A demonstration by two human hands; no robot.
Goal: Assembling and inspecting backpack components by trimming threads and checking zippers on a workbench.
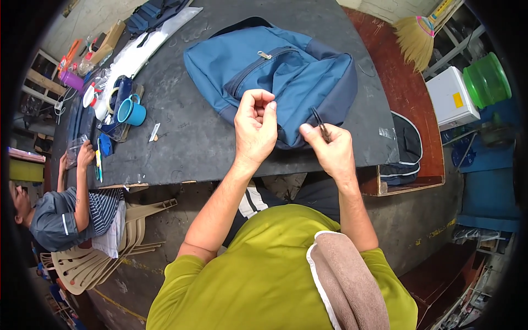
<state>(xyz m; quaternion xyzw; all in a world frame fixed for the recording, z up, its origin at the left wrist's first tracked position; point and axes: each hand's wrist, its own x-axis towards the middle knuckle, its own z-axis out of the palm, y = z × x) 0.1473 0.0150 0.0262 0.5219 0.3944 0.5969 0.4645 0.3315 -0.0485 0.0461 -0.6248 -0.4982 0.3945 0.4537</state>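
A blue backpack (324, 69) with darker navy sides lies on the dark table before me. Its curved front zipper has a metal pull (264, 55) near the top. Over its near edge my left hand (256, 131) is closed, thumb and curled fingers drawn together; anything between them is too small to make out. Just to the right, my right hand (335, 154) grips small dark thread snips (319, 120) whose narrow blades point up and away, close to the bag's lower right corner.
A blue mug (132, 111) and rolls of tape stand on the table's left part, near a clear plastic sheet. A co-worker (66, 214) sits at the left by stacked beige chairs (104, 264). On the right, a reddish wooden bench (434, 165) holds another dark bag (407, 146).
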